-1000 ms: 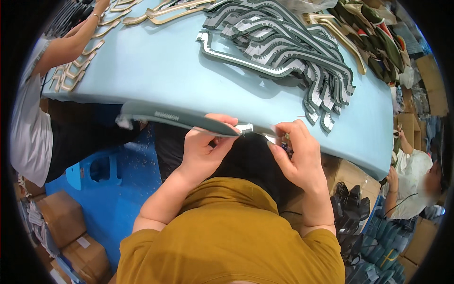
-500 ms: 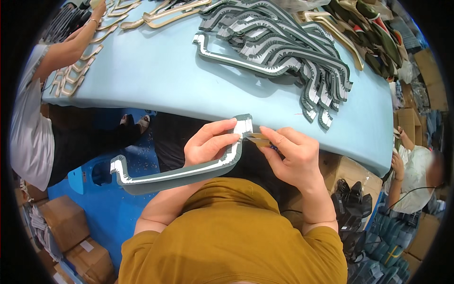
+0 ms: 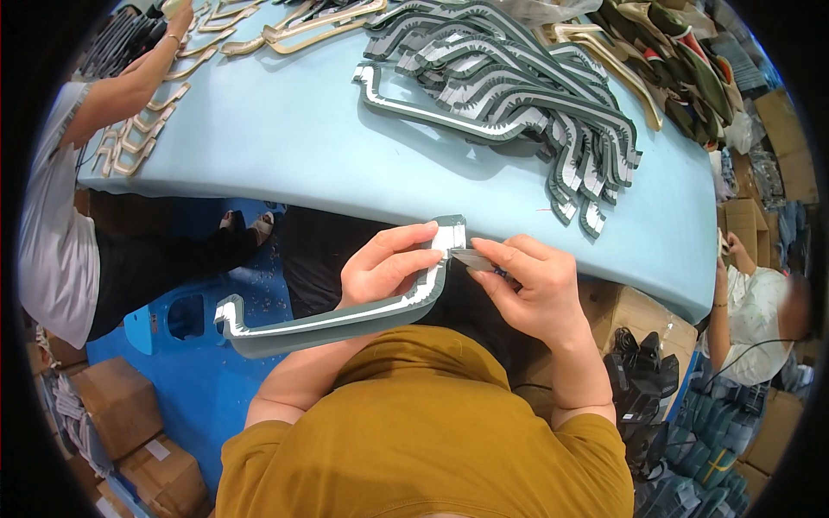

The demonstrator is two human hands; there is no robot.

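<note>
My left hand [image 3: 380, 263] pinches the upper end of a long bent trim strip [image 3: 345, 321], wrapped in dark grey-green fabric with a white notched band along its inside. The strip hangs over my lap, its far end curling up at the left. Between thumb and fingers, my right hand [image 3: 531, 281] grips a small flat metal tool with a pointed tip [image 3: 471, 258], which meets the strip's fabric edge beside my left fingertips. Whether it is snips or tweezers I cannot tell. Several similar grey-green strips [image 3: 509, 86] lie heaped on the table beyond my hands.
A pale blue cloth covers the table [image 3: 259, 147]. Bare beige bent frames [image 3: 129, 142] lie at its left, and green fabric pieces [image 3: 682, 69] at the far right. One co-worker [image 3: 60, 233] stands at left, another [image 3: 751, 319] at right. Cardboard boxes [image 3: 117, 406] and a blue stool [image 3: 164, 324] stand below.
The strip's left end has swung slightly right and down. My right hand has shifted a little left, with the metal tool turned and closer against the strip's edge.
</note>
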